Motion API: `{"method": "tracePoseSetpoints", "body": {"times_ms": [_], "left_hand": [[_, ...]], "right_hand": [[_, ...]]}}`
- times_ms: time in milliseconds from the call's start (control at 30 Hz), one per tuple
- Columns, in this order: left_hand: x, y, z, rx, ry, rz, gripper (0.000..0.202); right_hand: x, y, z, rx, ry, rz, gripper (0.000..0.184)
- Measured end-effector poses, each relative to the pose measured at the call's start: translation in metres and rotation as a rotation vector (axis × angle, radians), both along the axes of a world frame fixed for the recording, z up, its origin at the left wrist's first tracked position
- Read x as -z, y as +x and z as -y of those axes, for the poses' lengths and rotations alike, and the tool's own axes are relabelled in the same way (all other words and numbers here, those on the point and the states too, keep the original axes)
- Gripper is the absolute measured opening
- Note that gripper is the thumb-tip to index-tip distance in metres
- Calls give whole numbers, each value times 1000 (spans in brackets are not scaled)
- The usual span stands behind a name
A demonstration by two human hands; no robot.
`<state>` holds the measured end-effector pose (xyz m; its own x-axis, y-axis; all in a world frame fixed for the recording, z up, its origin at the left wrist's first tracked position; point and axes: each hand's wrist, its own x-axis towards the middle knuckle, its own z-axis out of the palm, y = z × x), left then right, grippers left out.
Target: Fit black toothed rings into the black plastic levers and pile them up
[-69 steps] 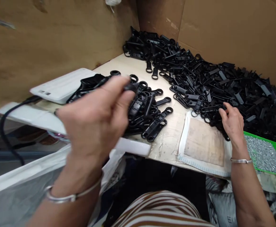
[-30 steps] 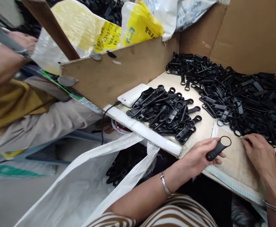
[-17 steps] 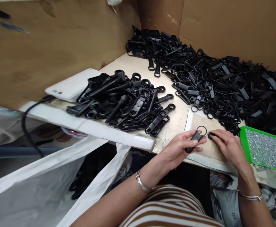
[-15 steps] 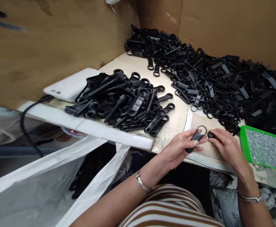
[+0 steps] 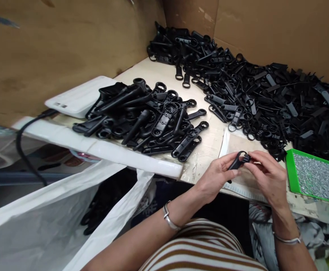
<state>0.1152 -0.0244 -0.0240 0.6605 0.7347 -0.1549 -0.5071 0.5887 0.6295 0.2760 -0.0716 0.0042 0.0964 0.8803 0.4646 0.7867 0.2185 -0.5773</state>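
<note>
My left hand (image 5: 215,177) is closed round a black plastic handle with a ring end (image 5: 237,162), held just above a worn pad (image 5: 249,150) at the table's near edge. My right hand (image 5: 266,175) pinches a small black piece (image 5: 247,157) against the ring of that handle. The two hands touch at the part. A heap of black handles (image 5: 150,116) lies left of my hands, and a much larger heap of black parts (image 5: 255,90) fills the back right.
A green tray of small silver screws (image 5: 290,169) sits right of my right hand. A white flat box (image 5: 79,98) with a black cable (image 5: 26,150) lies at the left. An open white bag (image 5: 54,214) with black parts hangs below the table edge. Cardboard walls (image 5: 68,45) enclose the bench.
My right hand has brought the small black piece leftwards against the ring of the handle. My left hand has tilted the handle up a little. Before that, the view swung from the left back here.
</note>
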Motion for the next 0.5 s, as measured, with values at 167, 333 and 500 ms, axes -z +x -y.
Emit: {"method": "tracePoseSetpoints", "body": {"times_ms": [167,333,500], "left_hand": [[-2,-2,5,-12,119,-19,50],[8,-4,5,-59,303,-152,54],[12,-7,7,-65,505,-345,56]], "right_hand": [[11,-16,-5,32,119,199,19],[12,-19,-5,46,111,256,19],[14,-23,-1,75,125,251,19]]}}
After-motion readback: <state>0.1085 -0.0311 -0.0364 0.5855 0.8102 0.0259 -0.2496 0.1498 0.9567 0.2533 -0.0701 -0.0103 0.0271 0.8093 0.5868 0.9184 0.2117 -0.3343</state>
